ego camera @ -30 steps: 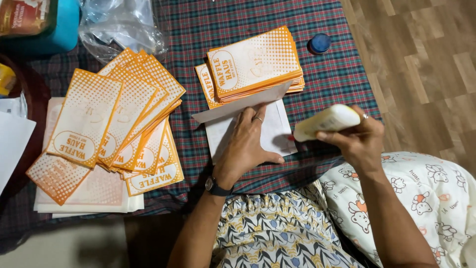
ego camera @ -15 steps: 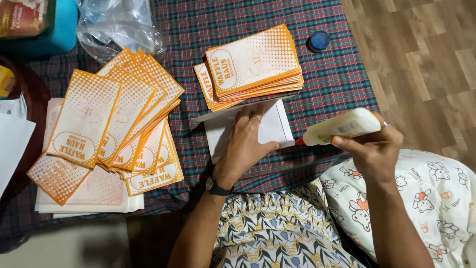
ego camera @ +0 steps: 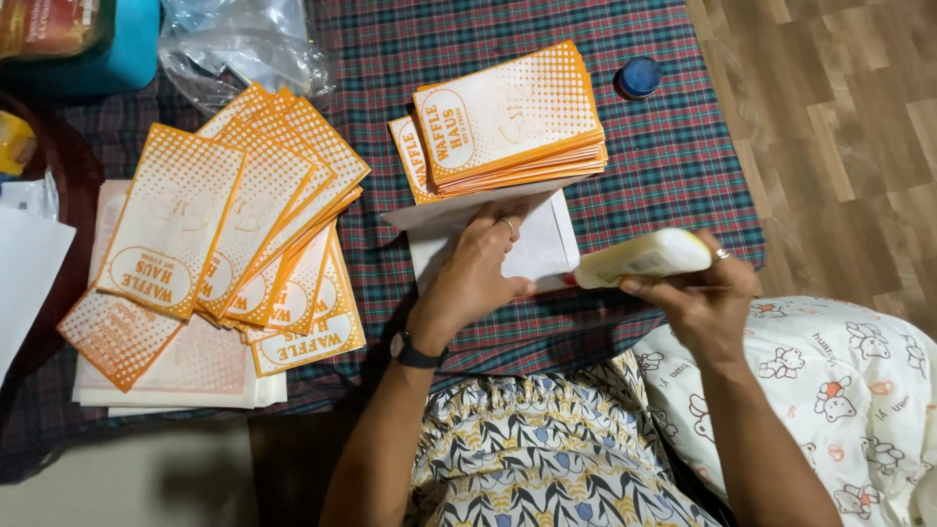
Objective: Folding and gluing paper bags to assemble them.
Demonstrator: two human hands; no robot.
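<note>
Left hand (ego camera: 475,278) flat on one white bag (ego camera: 539,244); right hand (ego camera: 698,293) grips one glue bottle (ego camera: 641,259) (two orange stacks nearby).

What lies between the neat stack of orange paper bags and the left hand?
In the head view, a white folded paper lies between the orange stack and the left hand, which presses on it.

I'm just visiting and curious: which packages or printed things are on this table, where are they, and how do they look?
Neat bag stack: top centre, flat, orange and white.
Fanned bags: left, overlapping, orange dots, oval badges.
White bag: under the left hand, plain.
Glue bottle: in the right hand, pale yellow, labelled.
Blue box: top-left corner.
</note>
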